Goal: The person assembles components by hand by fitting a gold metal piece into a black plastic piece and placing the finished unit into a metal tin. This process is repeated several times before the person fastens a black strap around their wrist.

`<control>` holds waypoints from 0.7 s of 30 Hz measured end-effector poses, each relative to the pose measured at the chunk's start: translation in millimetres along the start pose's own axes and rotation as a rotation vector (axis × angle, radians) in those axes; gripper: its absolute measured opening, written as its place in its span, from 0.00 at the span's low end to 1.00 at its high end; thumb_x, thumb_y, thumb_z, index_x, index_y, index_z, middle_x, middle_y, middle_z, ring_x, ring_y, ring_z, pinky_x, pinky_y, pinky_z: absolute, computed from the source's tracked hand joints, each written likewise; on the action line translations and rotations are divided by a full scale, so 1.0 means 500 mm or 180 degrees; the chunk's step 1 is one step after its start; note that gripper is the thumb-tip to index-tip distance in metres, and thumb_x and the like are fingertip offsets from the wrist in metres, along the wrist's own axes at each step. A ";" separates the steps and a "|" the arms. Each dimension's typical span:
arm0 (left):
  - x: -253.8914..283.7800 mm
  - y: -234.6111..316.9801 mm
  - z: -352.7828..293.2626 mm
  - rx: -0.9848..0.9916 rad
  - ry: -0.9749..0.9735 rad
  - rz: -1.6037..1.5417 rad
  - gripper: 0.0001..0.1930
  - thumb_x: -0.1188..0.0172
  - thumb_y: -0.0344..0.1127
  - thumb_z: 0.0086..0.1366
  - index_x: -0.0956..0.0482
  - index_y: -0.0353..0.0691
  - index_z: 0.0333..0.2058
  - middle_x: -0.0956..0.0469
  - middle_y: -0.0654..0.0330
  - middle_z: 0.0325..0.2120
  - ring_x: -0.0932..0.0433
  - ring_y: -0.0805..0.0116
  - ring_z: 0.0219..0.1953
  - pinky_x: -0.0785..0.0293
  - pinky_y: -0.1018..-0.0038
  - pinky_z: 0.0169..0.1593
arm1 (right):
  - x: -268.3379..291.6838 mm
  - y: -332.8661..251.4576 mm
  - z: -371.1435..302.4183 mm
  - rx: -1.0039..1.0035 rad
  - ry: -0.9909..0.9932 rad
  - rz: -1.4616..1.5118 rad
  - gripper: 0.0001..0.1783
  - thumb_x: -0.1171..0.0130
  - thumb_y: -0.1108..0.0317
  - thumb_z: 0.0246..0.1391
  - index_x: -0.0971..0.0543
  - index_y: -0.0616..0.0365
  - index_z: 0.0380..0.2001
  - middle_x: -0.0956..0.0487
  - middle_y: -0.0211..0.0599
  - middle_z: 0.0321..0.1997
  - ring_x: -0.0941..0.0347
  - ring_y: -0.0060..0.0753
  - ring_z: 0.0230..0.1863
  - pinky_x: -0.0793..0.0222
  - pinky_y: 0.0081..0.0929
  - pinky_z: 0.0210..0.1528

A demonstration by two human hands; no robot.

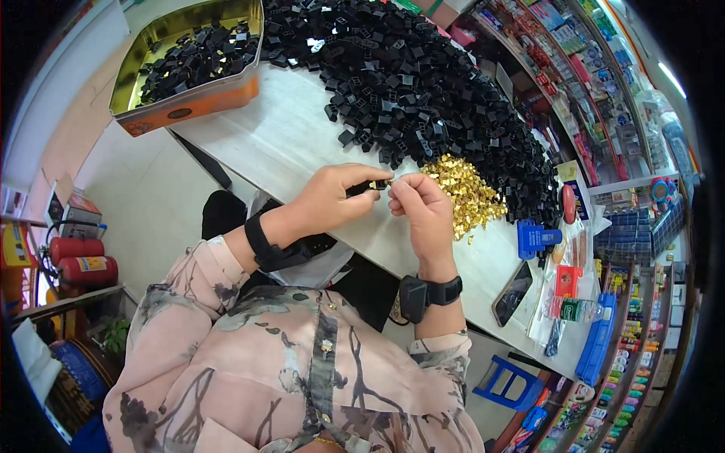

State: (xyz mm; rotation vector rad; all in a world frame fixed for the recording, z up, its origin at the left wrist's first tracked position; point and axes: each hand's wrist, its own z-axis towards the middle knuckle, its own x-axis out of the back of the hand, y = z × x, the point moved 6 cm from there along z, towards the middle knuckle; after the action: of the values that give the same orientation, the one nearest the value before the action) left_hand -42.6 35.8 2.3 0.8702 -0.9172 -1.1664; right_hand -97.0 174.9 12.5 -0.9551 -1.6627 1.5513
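Table (291,113) is white. Over its near side, L hand (336,196) pinches a small black pc (377,185). R hand (424,205) is bunched up at the pc's right end; can't tell what it grips. Gold bits (468,192) sit just right of it, w/ a big black pile (423,90) behind. Tin (204,107) w/ more black pcs (200,60) is far left; phone (513,294) near right.

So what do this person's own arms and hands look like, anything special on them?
The left hand and right hand wear no gloves. Each wrist has a black strap with a blocky dark unit: left strap, right strap. The loose pale pink sleeves carry a dark grey floral print and end short of the straps.
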 end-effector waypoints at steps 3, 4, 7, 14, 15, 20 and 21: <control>-0.004 0.001 -0.003 0.0407 -0.0056 -0.0264 0.13 0.45 0.27 0.55 0.24 0.34 0.41 0.22 0.57 0.35 0.24 0.72 0.38 0.29 0.76 0.43 | 0.004 0.012 -0.004 -0.0156 0.0049 -0.0034 0.07 0.46 0.65 0.55 0.25 0.58 0.30 0.25 0.26 0.27 0.31 0.16 0.27 0.35 0.14 0.31; -0.004 0.000 -0.002 0.0404 -0.0048 -0.0254 0.13 0.45 0.27 0.55 0.24 0.34 0.41 0.22 0.57 0.35 0.24 0.72 0.38 0.29 0.76 0.43 | 0.004 0.012 -0.005 -0.0178 0.0017 -0.0084 0.07 0.46 0.65 0.55 0.25 0.57 0.29 0.25 0.26 0.27 0.31 0.15 0.27 0.35 0.14 0.30; -0.002 0.007 -0.002 -0.0014 -0.0027 0.0196 0.14 0.45 0.27 0.55 0.25 0.34 0.41 0.22 0.55 0.35 0.23 0.69 0.38 0.29 0.75 0.43 | -0.001 0.016 -0.009 -0.0228 -0.0045 -0.0176 0.07 0.47 0.66 0.55 0.26 0.57 0.29 0.25 0.25 0.26 0.32 0.15 0.27 0.36 0.14 0.30; -0.011 0.003 -0.006 -0.0111 -0.0096 0.0377 0.12 0.46 0.28 0.55 0.25 0.34 0.40 0.23 0.53 0.34 0.23 0.61 0.37 0.29 0.72 0.42 | 0.000 0.023 -0.010 0.0089 -0.0086 -0.0770 0.09 0.45 0.63 0.55 0.26 0.57 0.29 0.26 0.23 0.25 0.33 0.12 0.26 0.38 0.12 0.29; -0.013 0.001 -0.007 -0.0087 -0.0117 0.0453 0.11 0.46 0.28 0.55 0.25 0.35 0.39 0.23 0.52 0.34 0.23 0.58 0.36 0.29 0.71 0.41 | 0.002 0.022 -0.010 0.0085 -0.0084 -0.0767 0.09 0.45 0.63 0.55 0.26 0.57 0.29 0.26 0.23 0.25 0.33 0.12 0.26 0.38 0.12 0.29; -0.004 0.015 -0.007 -0.0302 -0.0177 0.0580 0.11 0.46 0.29 0.56 0.25 0.34 0.39 0.23 0.54 0.33 0.23 0.61 0.35 0.28 0.71 0.41 | -0.009 0.023 -0.009 -0.0434 -0.0337 -0.0564 0.09 0.44 0.63 0.55 0.26 0.58 0.30 0.27 0.23 0.26 0.33 0.12 0.27 0.38 0.11 0.29; -0.002 0.012 -0.006 -0.0118 -0.0198 0.0290 0.11 0.47 0.28 0.57 0.25 0.34 0.39 0.23 0.56 0.33 0.24 0.66 0.33 0.29 0.74 0.38 | -0.015 0.020 -0.009 -0.0475 -0.0339 -0.0445 0.09 0.44 0.63 0.55 0.26 0.58 0.30 0.27 0.23 0.26 0.33 0.12 0.27 0.38 0.11 0.29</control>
State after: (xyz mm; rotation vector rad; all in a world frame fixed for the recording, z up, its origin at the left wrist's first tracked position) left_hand -37.8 38.0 6.8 0.7582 -0.9733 -1.1334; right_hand -88.9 171.0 3.2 -0.8237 -1.8998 1.4228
